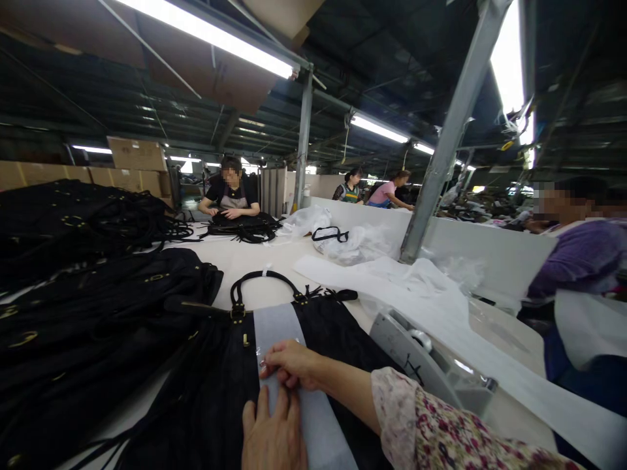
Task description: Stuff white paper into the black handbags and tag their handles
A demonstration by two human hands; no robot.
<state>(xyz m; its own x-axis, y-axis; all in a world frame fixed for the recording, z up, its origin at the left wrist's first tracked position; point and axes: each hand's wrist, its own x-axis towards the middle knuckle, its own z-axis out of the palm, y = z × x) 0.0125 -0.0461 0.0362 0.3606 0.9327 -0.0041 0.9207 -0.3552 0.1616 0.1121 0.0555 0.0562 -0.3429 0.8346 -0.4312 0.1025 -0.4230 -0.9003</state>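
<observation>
A black handbag (210, 385) with a looped handle (267, 277) and gold fittings lies flat on the table in front of me. A pale grey-white strip (274, 326) runs down its middle. My left hand (272, 434) lies flat on the lower part of the strip, fingers stretched out. My right hand (289, 362), in a floral sleeve, is curled with its fingertips pinching or pressing the strip just above the left hand.
Black bags (88, 287) are piled at the left. White sheets and clear plastic bags (392, 267) lie to the right, with a grey tape dispenser (416, 356) close by. A slanted metal post (450, 130) stands at the table divider. Other people work at the far end and at right.
</observation>
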